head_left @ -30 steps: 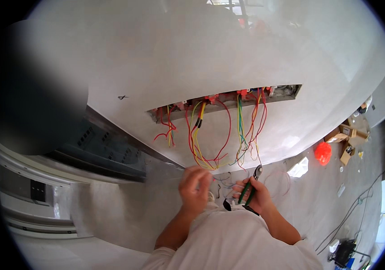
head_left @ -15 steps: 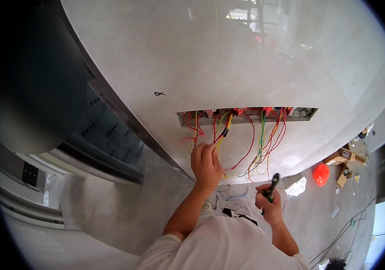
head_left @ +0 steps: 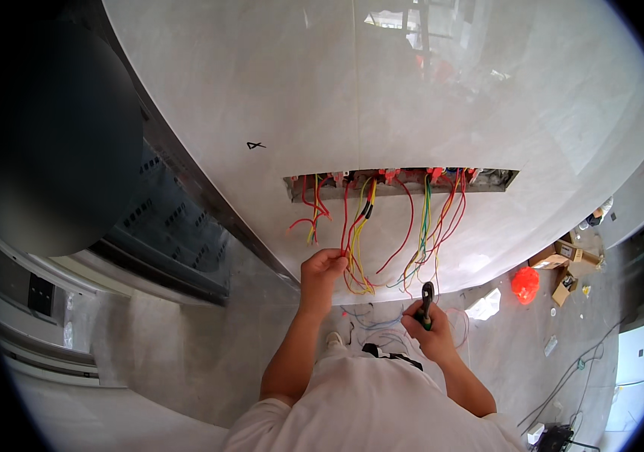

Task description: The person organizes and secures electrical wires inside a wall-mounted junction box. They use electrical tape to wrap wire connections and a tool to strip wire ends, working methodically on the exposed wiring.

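Red, yellow and green wires hang from a long slot (head_left: pixel 405 183) cut in the glossy pale wall panel. Thumb and fingers of my left hand (head_left: pixel 320 277) are pinched on a red wire (head_left: pixel 345 215), beside a yellow bundle (head_left: pixel 358 248) with a band of black tape (head_left: pixel 369 210). My right hand (head_left: pixel 427 329) is closed round the dark handles of a pair of pliers (head_left: pixel 427 296), their head pointing up, just below the right-hand wires (head_left: pixel 431 237). Part of the handles is hidden in the palm.
Loose blue and red wire offcuts (head_left: pixel 382 324) lie on the floor by my feet. To the right are a white piece of packing (head_left: pixel 484 304), a red bag (head_left: pixel 524 285), cardboard boxes (head_left: pixel 563 285) and dark cables (head_left: pixel 570 377). A dark glazed unit (head_left: pixel 164 218) stands at left.
My left hand has moved down and left from the wires and now pinches a red one. My right hand and the pliers have shifted left, the pliers turning more upright. The view has shifted slightly.
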The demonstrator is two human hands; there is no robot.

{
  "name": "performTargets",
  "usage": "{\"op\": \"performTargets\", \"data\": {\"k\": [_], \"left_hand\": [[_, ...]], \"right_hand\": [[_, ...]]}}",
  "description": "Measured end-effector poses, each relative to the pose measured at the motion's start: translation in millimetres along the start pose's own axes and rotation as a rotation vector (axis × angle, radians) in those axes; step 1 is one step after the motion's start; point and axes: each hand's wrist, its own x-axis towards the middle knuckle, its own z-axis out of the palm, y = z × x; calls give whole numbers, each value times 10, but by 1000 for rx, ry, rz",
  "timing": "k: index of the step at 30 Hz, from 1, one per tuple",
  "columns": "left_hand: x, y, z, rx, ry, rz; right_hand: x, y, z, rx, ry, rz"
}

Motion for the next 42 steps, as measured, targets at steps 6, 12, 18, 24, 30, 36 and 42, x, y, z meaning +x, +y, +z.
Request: {"op": "performTargets", "data": {"k": [6,12,18,24,30,36,42], "left_hand": [[-59,126,-70,-277,-106,-120],[-131,354,78,-230,-167,-213],[-119,336,230,111,-257,-129],[-178,192,263,4,-336,-182],[-257,163,95,-61,-292,-227],[-635,226,17,-27,-37,-133],[-928,91,-137,-91,-103,-286]], "right_hand": [[358,-263,322,-218,-125,-268],[950,-454,759,-154,106,-349],[1099,-698,787,-181,193,-362],[1148,-589,593,-106,131,-336],[1085,-566,461,-284,217,-448],[506,-355,294,-590,-21,-446],[320,-9,211,-1156,-325,-315]]}}
